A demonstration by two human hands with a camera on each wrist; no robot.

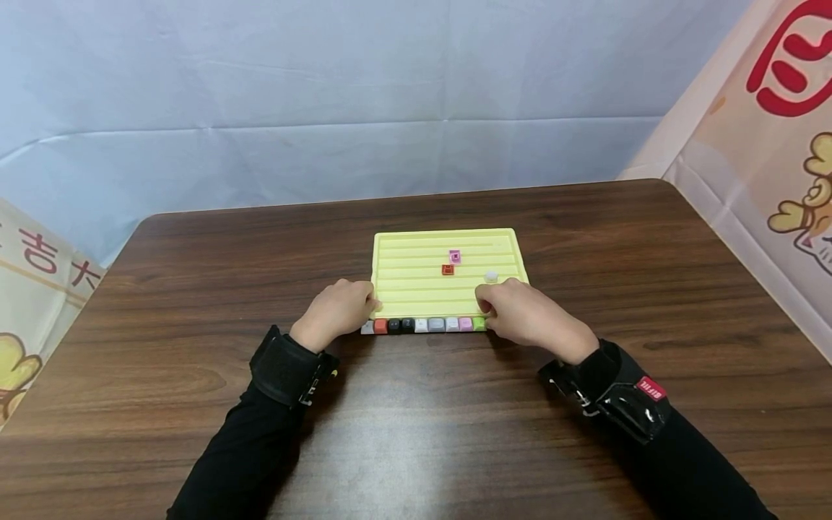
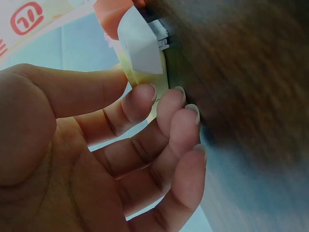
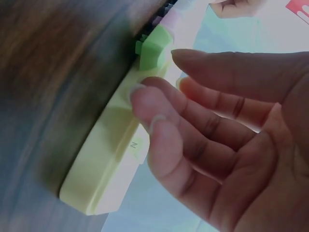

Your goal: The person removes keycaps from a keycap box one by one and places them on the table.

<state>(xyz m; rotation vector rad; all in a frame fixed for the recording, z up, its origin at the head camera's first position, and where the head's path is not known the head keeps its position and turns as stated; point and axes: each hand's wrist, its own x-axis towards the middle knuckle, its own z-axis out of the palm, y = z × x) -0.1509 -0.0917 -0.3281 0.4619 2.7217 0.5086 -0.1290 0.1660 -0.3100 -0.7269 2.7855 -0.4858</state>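
A pale yellow ridged tray point(image 1: 422, 289) lies on the table, with a row of coloured keycaps point(image 1: 436, 325) along its front edge. My left hand point(image 1: 339, 312) is at the front left corner, thumb and index finger pinching the tray edge beside a white keycap point(image 2: 140, 43); the other fingers curl below it. An orange keycap point(image 2: 112, 17) sits beyond that. My right hand point(image 1: 520, 310) is over the front right part, its fingers loosely bent at the tray's front rim. The thumb tip is close to a green keycap point(image 3: 155, 48), apart from the fingers.
On the tray lie a purple keycap point(image 1: 455, 256), a red keycap point(image 1: 448, 269) and a white keycap point(image 1: 491, 276). The brown wooden table point(image 1: 227, 245) extends around it. A pale blue cloth point(image 1: 325, 94) hangs behind, with printed sheets point(image 1: 767, 166) at the sides.
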